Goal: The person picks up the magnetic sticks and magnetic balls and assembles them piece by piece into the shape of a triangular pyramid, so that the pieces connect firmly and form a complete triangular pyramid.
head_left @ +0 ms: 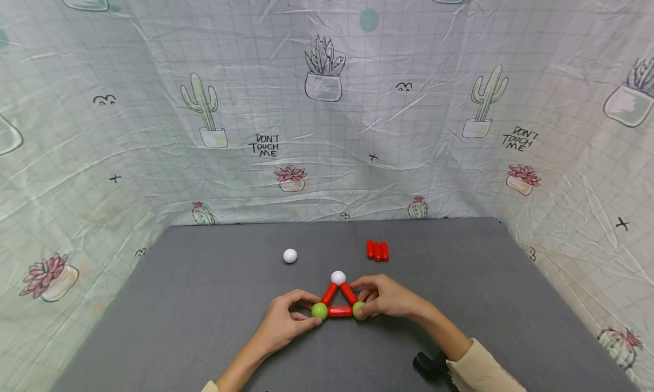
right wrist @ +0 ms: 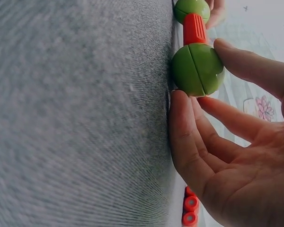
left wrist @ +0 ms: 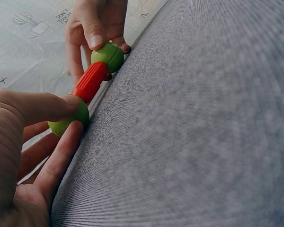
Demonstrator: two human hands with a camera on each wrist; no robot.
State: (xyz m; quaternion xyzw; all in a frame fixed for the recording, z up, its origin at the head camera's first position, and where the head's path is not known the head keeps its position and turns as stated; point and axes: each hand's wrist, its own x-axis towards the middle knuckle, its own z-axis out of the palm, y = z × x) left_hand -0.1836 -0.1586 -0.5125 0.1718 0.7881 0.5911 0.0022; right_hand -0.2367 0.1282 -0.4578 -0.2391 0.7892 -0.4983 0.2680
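Pinching a green ball [head_left: 319, 311] between thumb and fingers, the left hand [head_left: 283, 318] sits low and left of centre in the head view, spread only ball-wide. Above it lies a loose white ball [head_left: 290, 256]. At lower centre, red rods [head_left: 339, 311] form a triangle with that green ball, a second white ball [head_left: 338, 277] at its top and another green ball [head_left: 360, 311] at its right corner. Three spare rods [head_left: 377, 251] lie side by side above the right hand [head_left: 385, 297], whose thumb and fingers pinch the right corner, likewise ball-wide.
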